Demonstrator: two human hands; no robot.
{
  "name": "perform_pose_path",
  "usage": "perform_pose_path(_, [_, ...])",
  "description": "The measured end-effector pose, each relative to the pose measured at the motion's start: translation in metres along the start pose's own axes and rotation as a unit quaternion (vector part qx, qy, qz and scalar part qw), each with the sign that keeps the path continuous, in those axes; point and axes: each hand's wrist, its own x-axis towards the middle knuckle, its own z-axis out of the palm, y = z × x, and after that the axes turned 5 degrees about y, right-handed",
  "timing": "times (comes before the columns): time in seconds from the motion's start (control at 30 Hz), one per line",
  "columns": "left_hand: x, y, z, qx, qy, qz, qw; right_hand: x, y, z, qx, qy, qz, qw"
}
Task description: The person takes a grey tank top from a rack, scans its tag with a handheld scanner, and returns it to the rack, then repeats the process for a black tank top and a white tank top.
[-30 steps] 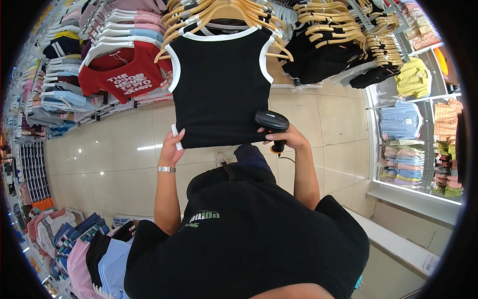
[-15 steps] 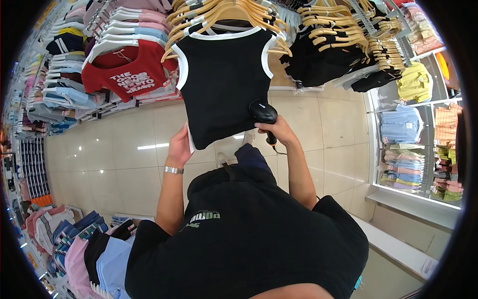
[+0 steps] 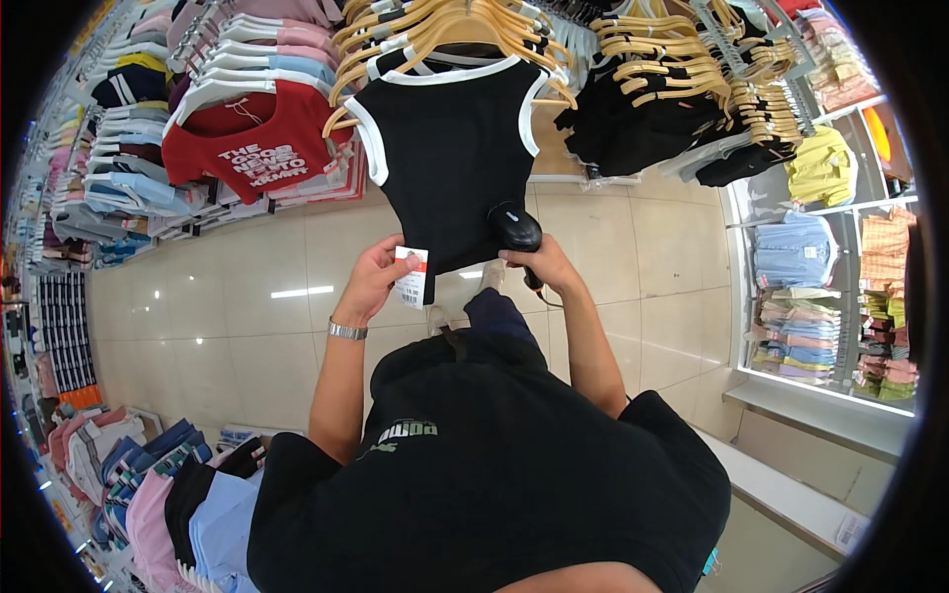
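Note:
A black sleeveless top with white trim hangs on a wooden hanger from a rack in front of me. My left hand pinches its white price tag, turned face up beside the top's lower hem. My right hand grips a black handheld barcode scanner, whose head rests against the lower part of the top, a little to the right of the tag. A metal watch band sits on my left wrist.
A red printed t-shirt and pastel tops hang at the left. Black garments on wooden hangers fill the right rack. Shelves of folded shirts stand at far right. Folded clothes lie at lower left. Tiled floor lies below.
My left hand let go of the top's hem and now holds the price tag turned face up. My right hand brought the scanner leftward, closer to the tag.

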Motion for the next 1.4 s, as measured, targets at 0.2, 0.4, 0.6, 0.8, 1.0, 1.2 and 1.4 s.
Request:
perform_pose_path(0.2, [0.002, 0.012, 0.019, 0.0, 0.024, -0.01, 1.0, 0.0, 0.013, 0.005, -0.069, -0.022, 0.011, 0.997])
perform_pose_path(0.4, [0.018, 0.003, 0.022, 0.015, 0.134, 0.019, 0.991, -0.023, -0.016, 0.018, -0.086, -0.057, 0.014, 0.995])
perform_pose_path(0.6, [0.031, 0.004, 0.019, 0.083, 0.173, 0.039, 0.981, -0.041, -0.024, 0.035, -0.052, -0.074, 0.023, 0.996])
perform_pose_path(0.8, [0.037, -0.004, 0.007, 0.049, 0.172, 0.028, 0.983, -0.067, -0.036, 0.051, 0.075, -0.112, 0.011, 0.991])
perform_pose_path(1.0, [0.037, -0.004, -0.002, 0.043, 0.129, 0.007, 0.991, -0.085, -0.051, 0.064, 0.061, -0.162, 0.015, 0.985])
perform_pose_path(1.2, [0.036, 0.002, 0.002, 0.097, 0.127, 0.013, 0.987, -0.093, -0.068, 0.07, 0.048, -0.196, 0.021, 0.979])
perform_pose_path(1.4, [0.04, -0.004, -0.001, 0.11, 0.132, 0.017, 0.985, -0.101, -0.077, 0.073, 0.007, -0.208, 0.029, 0.978])
